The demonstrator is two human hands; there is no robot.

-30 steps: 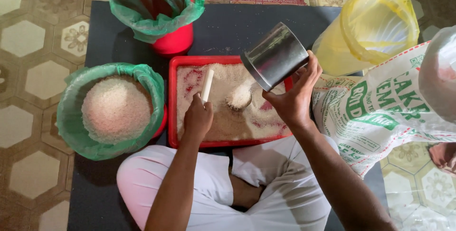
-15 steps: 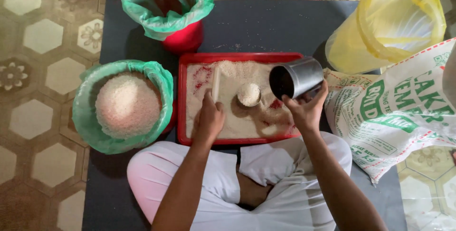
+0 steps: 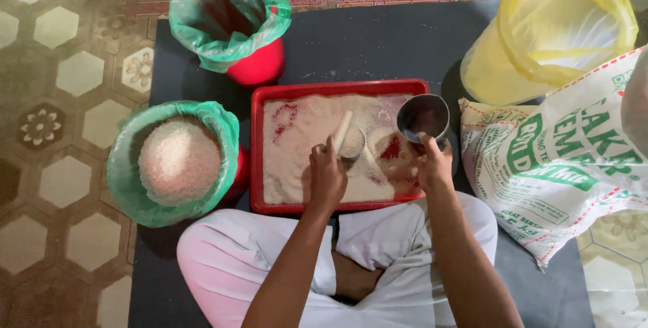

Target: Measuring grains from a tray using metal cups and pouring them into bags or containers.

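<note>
A red rectangular tray (image 3: pixel 337 88) spread with white rice lies on a dark mat in front of my crossed legs. My left hand (image 3: pixel 327 178) rests over the rice and grips a pale stick (image 3: pixel 342 131) that points away from me. Beside it a small round cup (image 3: pixel 352 144) heaped with rice stands in the tray. My right hand (image 3: pixel 433 163) holds a steel cup (image 3: pixel 423 117) upright at the tray's right edge; its inside looks dark.
A green-lined bucket (image 3: pixel 128 166) full of rice stands left of the tray. A red bucket with a green liner (image 3: pixel 229 17) sits behind it, a yellow-lined bin (image 3: pixel 560 31) at the back right, and a printed sack (image 3: pixel 553 166) lies to the right. Patterned floor tiles surround the mat.
My right hand has lowered the steel cup from tilted above the tray to upright at its right edge. The small cup now holds a heap of rice. My left hand has barely moved.
</note>
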